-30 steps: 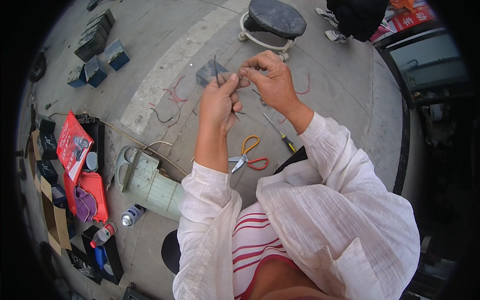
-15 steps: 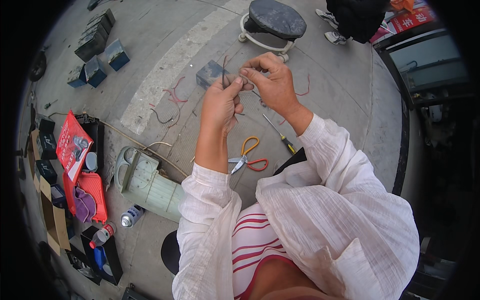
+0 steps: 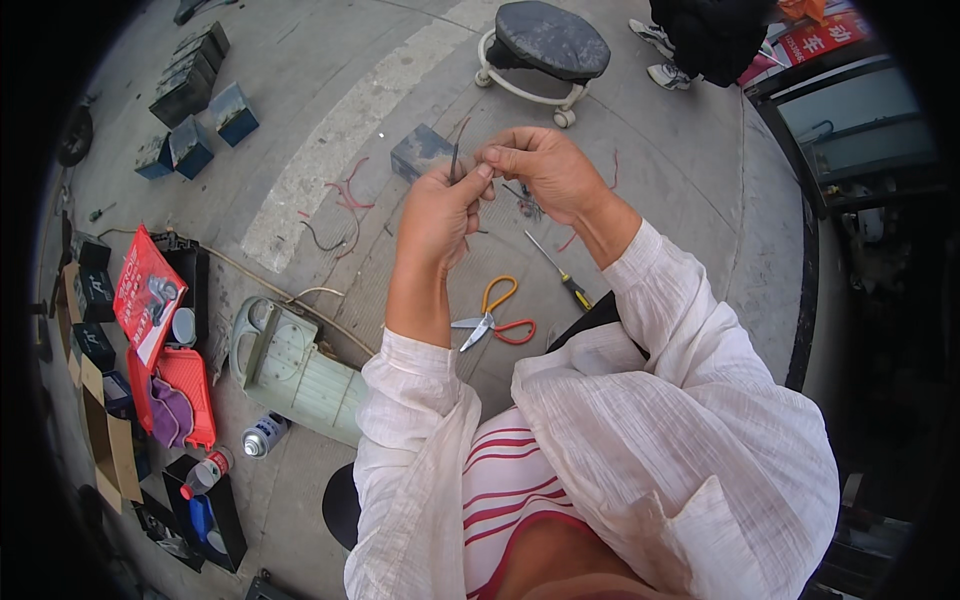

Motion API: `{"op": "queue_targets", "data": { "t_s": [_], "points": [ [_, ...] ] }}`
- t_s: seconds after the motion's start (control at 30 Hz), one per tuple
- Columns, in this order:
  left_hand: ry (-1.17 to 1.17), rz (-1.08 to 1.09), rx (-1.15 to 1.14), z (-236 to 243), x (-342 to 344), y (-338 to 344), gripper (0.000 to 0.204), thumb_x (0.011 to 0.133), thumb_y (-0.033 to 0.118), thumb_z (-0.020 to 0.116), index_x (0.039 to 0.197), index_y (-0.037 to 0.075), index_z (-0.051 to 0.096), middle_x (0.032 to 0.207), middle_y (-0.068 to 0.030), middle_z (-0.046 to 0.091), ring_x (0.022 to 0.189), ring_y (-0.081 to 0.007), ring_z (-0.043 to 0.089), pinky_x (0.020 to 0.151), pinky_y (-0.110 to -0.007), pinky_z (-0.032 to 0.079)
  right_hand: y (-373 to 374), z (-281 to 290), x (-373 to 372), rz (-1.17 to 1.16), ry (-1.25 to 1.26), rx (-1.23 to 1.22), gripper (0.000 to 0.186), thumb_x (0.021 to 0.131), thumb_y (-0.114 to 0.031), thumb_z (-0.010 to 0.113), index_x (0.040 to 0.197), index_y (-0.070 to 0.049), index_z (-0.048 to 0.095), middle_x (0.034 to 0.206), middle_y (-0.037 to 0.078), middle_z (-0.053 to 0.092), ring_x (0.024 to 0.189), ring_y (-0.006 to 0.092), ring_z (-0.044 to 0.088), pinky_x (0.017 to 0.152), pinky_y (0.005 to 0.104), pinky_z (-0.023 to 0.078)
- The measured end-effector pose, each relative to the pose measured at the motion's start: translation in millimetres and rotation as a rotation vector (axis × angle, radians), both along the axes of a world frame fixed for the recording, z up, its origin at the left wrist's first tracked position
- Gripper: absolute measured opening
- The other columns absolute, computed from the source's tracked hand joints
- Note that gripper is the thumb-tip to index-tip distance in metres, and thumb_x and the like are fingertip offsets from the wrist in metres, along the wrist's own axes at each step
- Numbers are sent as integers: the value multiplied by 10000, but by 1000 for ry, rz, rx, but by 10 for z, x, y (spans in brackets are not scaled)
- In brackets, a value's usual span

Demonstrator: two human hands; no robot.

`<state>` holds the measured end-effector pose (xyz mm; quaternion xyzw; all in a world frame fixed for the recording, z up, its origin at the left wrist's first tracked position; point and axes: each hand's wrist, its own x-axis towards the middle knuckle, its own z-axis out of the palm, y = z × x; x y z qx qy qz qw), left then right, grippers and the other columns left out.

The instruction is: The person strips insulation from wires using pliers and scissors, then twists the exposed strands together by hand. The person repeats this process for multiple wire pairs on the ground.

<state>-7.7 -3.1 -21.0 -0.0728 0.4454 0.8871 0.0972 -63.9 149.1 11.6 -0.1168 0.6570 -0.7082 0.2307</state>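
My left hand (image 3: 437, 210) is closed round a thin dark wire (image 3: 456, 160), whose bare copper-coloured end points up past the thumb. My right hand (image 3: 550, 172) pinches with thumb and forefinger right against the left fingertips; what lies in that pinch is too small to make out. Beyond the hands a dark blue block-shaped battery (image 3: 418, 150) stands on the ground. Scissors (image 3: 488, 322) with one yellow and one red handle lie nearer me, partly spread. To their right rests a screwdriver (image 3: 574, 288) with a black and yellow handle.
Red and black wire scraps (image 3: 348, 200) lie left of the battery. A wheeled stool (image 3: 552, 40) stands ahead, a person (image 3: 705, 40) beyond it. At left are a pale green plastic housing (image 3: 300, 360), a spray can (image 3: 264, 434), a red tool case (image 3: 188, 390) and several batteries (image 3: 190, 145).
Both hands have come slightly nearer to me, and the right has shifted a little to the right. The wire end now leans more to the right. Things on the ground stay put.
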Motion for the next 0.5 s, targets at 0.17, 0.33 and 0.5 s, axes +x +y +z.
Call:
{"op": "queue_targets", "data": {
  "t_s": [0.17,0.33,0.5],
  "points": [
    [40,99,-239,8,-3,36,174,877,178,687,846,7,677,704,10,599,527,-25,402,451,-217,294,4,-7,-33,-39,21,-7,142,879,-130,686,918,6,674,826,37,654,748,100,550,694,241,423],
    [124,189,-287,108,40,91,172,874,169,687,846,-1,685,706,27,589,610,-27,434,536,-218,334,-25,77,25,-73,26,-51,148,864,-115,703,908,21,663,801,41,648,705,113,554,685,240,447],
    [38,259,-194,41,22,101,132,893,119,639,874,-3,686,733,31,596,660,-41,480,583,-208,364,-168,272,207,-285,807,469,383,815,-123,734,1173,-29,634,1015,96,584,923,185,543,834,294,429]
  ]
}}
